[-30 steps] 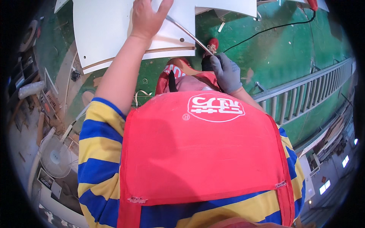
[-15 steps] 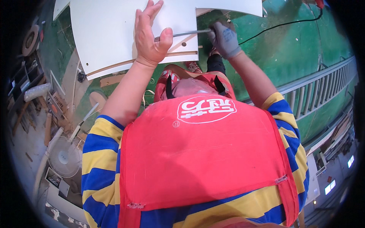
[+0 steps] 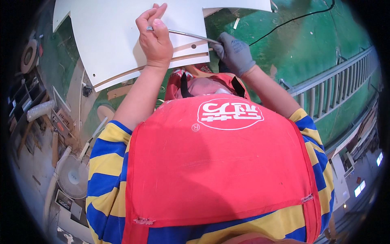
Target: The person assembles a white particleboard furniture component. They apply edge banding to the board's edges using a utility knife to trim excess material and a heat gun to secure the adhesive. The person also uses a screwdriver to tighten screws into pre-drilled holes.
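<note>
A thin metal rod [image 3: 191, 35] slants across in front of me above a white panel [image 3: 109, 40]. My left hand [image 3: 156, 46], bare, is closed on the rod's left end, with the thumb against it; a short tip shows beyond the fingers. In a grey work glove, my right hand [image 3: 235, 52] grips the rod's other end, just past the panel's right edge. The near side of the panel has a long groove, a brown bare edge and a round dark hole, with a small hole at its left corner.
A metal ladder [image 3: 337, 81] lies at the right on the green floor [image 3: 284, 49], where a black cable [image 3: 284, 30] curves at the far side. To the left are a standing fan [image 3: 73, 175], a roll of wrapped plastic [image 3: 40, 110], wood offcuts and a ring-shaped roll [image 3: 29, 56].
My left hand has gone from spread fingers to curled ones, with the rod's end in them. My right hand has moved slightly down, and the rod tilts more toward the right.
</note>
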`<state>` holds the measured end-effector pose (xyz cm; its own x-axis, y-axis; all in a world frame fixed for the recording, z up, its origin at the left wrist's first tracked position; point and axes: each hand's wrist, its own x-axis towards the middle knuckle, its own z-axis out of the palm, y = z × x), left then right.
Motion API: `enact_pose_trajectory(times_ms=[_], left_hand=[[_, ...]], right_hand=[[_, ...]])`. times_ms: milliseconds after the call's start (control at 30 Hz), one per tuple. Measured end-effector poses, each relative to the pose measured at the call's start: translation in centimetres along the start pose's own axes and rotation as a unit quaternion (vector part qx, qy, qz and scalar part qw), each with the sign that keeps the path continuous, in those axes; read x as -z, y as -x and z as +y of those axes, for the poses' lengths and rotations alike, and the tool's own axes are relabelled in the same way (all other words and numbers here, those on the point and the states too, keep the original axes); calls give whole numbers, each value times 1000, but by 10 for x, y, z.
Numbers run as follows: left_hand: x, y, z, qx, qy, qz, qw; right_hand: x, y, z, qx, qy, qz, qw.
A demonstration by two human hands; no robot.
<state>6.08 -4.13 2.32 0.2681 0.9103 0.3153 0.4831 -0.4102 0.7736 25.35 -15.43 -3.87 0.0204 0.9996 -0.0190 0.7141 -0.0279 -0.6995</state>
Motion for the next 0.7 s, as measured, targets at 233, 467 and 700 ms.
enact_pose_trajectory(times_ms=[233, 467, 700], left_hand=[[3, 3, -14, 31, 36, 29, 998], [2, 4, -17, -62, -217, 97, 969], [2, -1, -13, 56, -65, 138, 987]], right_hand=[[7, 22, -26, -63, -3, -70, 996], [27, 35, -4, -52, 97, -73, 991], [31, -46, 18, -25, 207, -40, 977]])
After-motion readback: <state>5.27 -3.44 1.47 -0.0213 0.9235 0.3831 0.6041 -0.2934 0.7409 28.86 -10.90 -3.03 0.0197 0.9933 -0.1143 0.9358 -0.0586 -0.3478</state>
